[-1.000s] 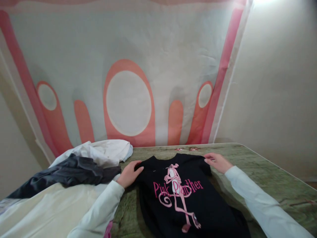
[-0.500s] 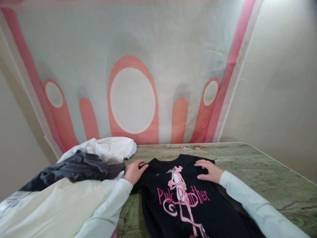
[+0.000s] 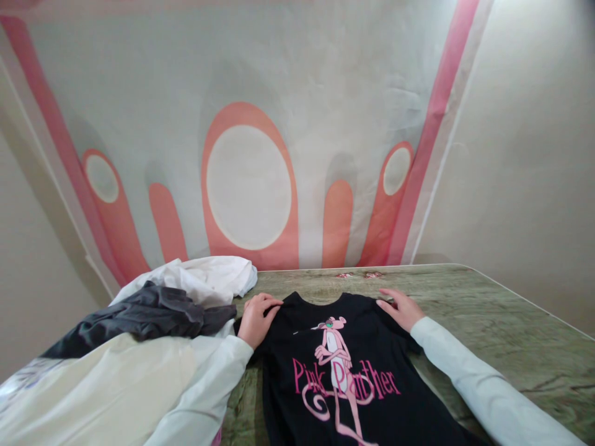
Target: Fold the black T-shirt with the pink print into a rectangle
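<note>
Green marbled table, black printed T-shirt spread flat, clothes heap beside

The lower part of the black T-shirt, below both hands, was cut off by the bottom edge. The pile of clothes beside the left hand ran past the left edge. Small marks on the table beyond the right hand were too small to identify.

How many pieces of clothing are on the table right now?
4 at least: a black printed T-shirt flat under the left hand and right hand; a white garment, dark grey garment and cream garment piled left. More may lie beneath.
</note>
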